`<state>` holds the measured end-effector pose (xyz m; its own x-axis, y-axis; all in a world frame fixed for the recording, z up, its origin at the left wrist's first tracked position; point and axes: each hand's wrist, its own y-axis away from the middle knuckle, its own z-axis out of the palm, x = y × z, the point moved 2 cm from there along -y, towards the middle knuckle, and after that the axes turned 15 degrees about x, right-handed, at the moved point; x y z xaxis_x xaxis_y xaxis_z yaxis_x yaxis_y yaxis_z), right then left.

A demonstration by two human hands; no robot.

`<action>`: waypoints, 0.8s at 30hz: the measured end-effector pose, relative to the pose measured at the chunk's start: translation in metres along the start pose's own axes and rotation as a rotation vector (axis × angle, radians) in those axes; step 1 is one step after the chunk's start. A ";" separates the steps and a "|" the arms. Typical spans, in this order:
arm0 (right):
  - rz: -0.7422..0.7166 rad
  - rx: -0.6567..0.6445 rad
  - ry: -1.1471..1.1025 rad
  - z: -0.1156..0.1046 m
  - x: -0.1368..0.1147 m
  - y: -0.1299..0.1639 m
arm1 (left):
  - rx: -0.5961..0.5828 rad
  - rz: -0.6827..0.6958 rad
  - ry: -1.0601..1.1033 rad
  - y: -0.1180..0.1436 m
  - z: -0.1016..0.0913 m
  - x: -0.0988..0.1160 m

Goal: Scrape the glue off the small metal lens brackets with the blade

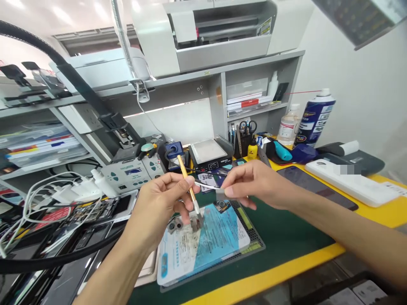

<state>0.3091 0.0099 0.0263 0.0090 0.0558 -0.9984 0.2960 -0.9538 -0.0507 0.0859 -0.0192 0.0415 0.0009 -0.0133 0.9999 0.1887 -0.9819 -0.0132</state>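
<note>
While both hands meet above the mat, the notes below take each thing in turn.

Left hand: the left hand is closed in a pen grip on a gold-handled tool, which slants down so that its pale tip sits just above small metal parts.

Right hand: the right hand pinches a thin white strip between thumb and forefinger; the strip's far end reaches the left fingers, so the two hands are nearly touching.

Handling of the tool: it looks slim, rigid and light, and the smooth gold shaft could slip; a hold low on the shaft near the tip, as here, should give the finest control.

Handling of the strip: it appears very light and thin, likely easy to bend or crease, so a gentle pinch at its end seems best. What it is made of I cannot tell.

Look of the parts: small, grey and dull, with one round-holed piece; they lie on a blue and white printed sheet.

Placement: the sheet rests on a dark perforated pad on the green mat.

Surroundings: a black hot plate, a blue spray can, and a tangle of white cables to the left.
</note>
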 end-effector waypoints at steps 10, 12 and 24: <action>-0.297 -0.041 0.245 0.034 -0.001 0.032 | -0.040 -0.062 0.054 0.007 0.005 -0.003; -0.352 -0.032 0.269 0.033 -0.001 0.031 | -0.044 -0.065 0.056 0.007 0.004 -0.004; -0.398 -0.067 0.310 0.031 -0.001 0.030 | -0.038 -0.079 0.060 0.002 0.005 -0.013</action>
<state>0.2886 -0.0278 0.0250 0.1632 0.5055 -0.8472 0.3951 -0.8204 -0.4134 0.0908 -0.0203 0.0289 -0.0716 0.0548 0.9959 0.1483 -0.9868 0.0649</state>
